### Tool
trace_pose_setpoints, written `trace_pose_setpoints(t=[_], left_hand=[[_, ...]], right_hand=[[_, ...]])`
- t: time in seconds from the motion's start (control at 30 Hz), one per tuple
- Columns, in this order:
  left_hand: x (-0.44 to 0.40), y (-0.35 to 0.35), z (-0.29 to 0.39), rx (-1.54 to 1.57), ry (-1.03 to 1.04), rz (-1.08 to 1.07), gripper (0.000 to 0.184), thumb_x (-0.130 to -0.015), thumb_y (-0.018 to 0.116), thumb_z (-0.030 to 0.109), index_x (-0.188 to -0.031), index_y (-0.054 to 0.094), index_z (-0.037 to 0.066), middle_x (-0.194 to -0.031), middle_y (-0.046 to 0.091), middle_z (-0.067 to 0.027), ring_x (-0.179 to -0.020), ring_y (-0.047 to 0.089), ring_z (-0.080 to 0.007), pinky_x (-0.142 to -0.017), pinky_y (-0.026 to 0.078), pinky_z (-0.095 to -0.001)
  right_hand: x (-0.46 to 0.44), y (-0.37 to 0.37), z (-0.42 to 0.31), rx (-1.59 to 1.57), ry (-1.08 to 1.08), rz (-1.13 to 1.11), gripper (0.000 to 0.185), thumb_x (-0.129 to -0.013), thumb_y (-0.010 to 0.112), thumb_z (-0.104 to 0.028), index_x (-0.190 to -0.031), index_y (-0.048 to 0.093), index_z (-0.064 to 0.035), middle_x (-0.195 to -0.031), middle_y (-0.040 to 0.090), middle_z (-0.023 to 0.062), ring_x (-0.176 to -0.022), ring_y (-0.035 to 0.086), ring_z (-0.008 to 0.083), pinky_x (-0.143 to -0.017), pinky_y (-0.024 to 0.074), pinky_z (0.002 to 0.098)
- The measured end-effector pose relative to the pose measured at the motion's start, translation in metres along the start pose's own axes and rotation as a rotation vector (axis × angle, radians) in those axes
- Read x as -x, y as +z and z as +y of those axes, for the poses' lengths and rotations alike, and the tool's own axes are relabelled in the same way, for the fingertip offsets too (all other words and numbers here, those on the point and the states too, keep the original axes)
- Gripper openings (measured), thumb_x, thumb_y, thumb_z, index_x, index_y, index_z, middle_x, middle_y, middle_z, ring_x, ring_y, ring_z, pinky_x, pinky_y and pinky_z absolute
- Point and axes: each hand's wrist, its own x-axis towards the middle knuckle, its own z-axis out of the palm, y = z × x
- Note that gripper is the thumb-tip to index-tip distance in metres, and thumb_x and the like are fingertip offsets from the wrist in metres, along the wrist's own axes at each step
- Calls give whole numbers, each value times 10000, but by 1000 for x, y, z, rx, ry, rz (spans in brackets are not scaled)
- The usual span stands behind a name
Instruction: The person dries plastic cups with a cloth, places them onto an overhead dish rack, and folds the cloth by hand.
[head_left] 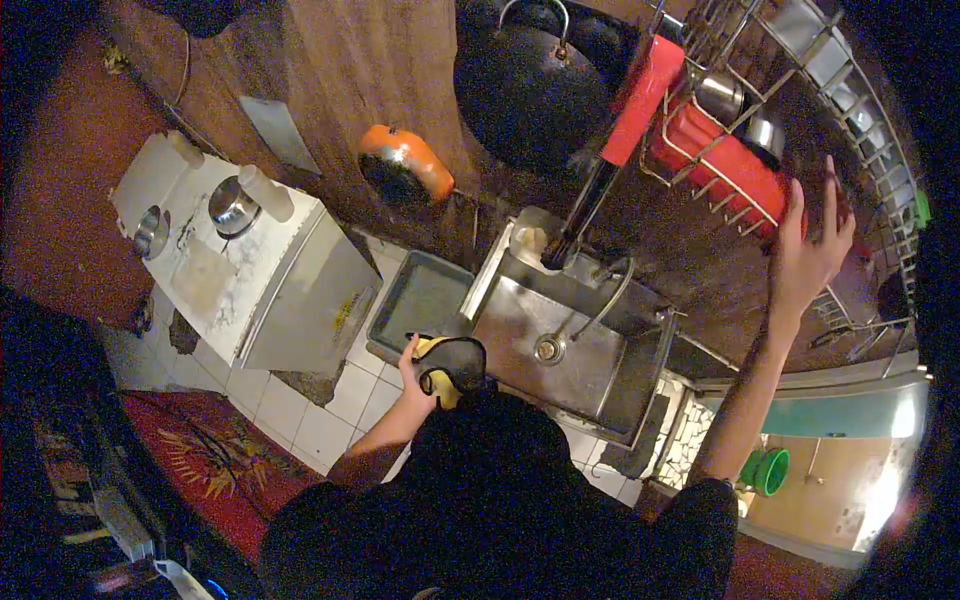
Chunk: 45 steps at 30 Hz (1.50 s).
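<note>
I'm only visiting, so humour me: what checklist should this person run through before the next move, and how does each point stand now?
1. Left hand holding the black-and-yellow item: ok.
2. Right hand free to grasp: ok, fingers spread, nothing seen in it.
3. Right hand touching the wire rack: cannot tell.
4. Both hands up at the rack: not ok, the left is low beside the sink.
5. Drain uncovered: ok, it shows plainly.
</note>
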Motion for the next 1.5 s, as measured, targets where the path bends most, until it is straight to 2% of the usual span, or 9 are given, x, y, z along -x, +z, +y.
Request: trace_pose_setpoints(t=[0.07,0.17,0.43,0.5,0.93,1.03,1.17,1.27,1.5], left_hand=[[-1,-24,-10,-333,280,-193,816,-901,652,456,-1480,127,219,-1367,492,-162,-1213,548,-276,-1038,431,-526],[11,-8,-18,-713,695,-199,693,-905,603,517,-1429,332,154,-1311,561,-153,-1185,574,-291,-1041,437,-501],[38,59,0,-457,521,-158,581,-926,476,559,-1182,624,59,-1219,653,-144,-1131,614,-318,-1028,450,-467],[10,25,11,39,-64,-57,579,-934,467,554,-1206,607,62,-1223,650,-140,-1133,614,-313,-1031,449,-467],[10,18,17,-92,16,84,498,-869,459,394,-1200,551,34,-1182,615,-177,-1166,578,-326,-1016,460,-469],[20,46,22,-82,41,189,508,-837,460,403,-1146,609,29,-1125,664,-143,-1045,625,-328,-960,485,-439],[26,62,21,-212,199,52,546,-866,427,339,-1252,534,-32,-1228,609,-177,-1133,584,-344,-1034,442,-439],[38,78,17,-361,211,111,400,-945,448,264,-1187,592,-20,-1111,657,-118,-1045,610,-246,-962,457,-369],[81,90,46,-1077,599,622,294,-911,546,157,-1108,623,-47,-1031,668,-77,-951,604,-170,-882,460,-320]], right_hand=[[-1,-1,1,-37,-46,-71,393,-887,720,-239,-1259,657,-131,-1239,635,155,-1142,584,331,-1017,412,399],[0,-3,-3,-91,-13,-115,341,-922,671,-231,-1248,667,-131,-1260,637,121,-1147,586,311,-1034,394,391],[6,1,8,-95,58,-144,322,-937,646,-223,-1232,676,-98,-1257,636,135,-1165,581,298,-1024,412,384],[4,-2,7,-120,59,-155,331,-947,632,-211,-1252,664,-85,-1269,632,132,-1191,572,286,-1038,403,372],[52,-51,-54,-397,-75,-51,253,-910,555,-38,-1125,682,-4,-1163,655,145,-1113,587,307,-987,428,417],[129,-60,-121,-971,-47,-788,204,-789,606,-50,-967,683,11,-1053,671,155,-970,635,276,-844,506,370],[258,-22,-195,-1207,707,-1592,510,-900,694,-194,-1339,519,-3,-1229,643,163,-1120,611,241,-988,470,357],[303,-2,-219,-1587,1225,-1572,523,-900,703,-169,-1351,502,4,-1239,644,145,-1112,613,203,-966,487,346],[351,31,-218,-1458,881,-1374,370,-914,676,-94,-1253,551,-12,-1037,679,76,-893,634,170,-815,510,303]])
